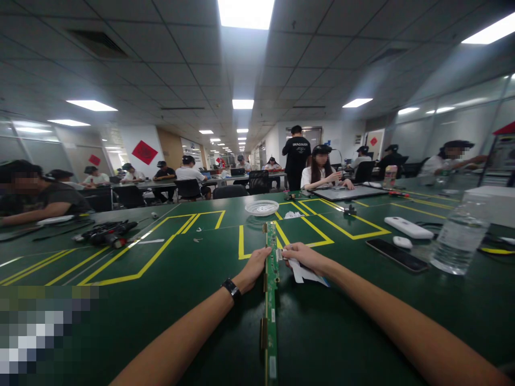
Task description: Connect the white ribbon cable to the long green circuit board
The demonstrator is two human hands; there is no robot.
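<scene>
A long, narrow green circuit board stretches from the bottom edge of the view toward the middle of the table. My left hand, with a dark band on its wrist, is closed on the board's left edge. On the other side, my right hand pinches a white flat ribbon cable at a connector on the board's right edge. Loose folds of the cable hang below the right hand. Whether its end sits inside the connector I cannot tell.
The green table carries yellow tape lines. Beyond the board stands a white plastic basket. On the right lie a phone and a white device near a water bottle. Tools lie left. A person sits across.
</scene>
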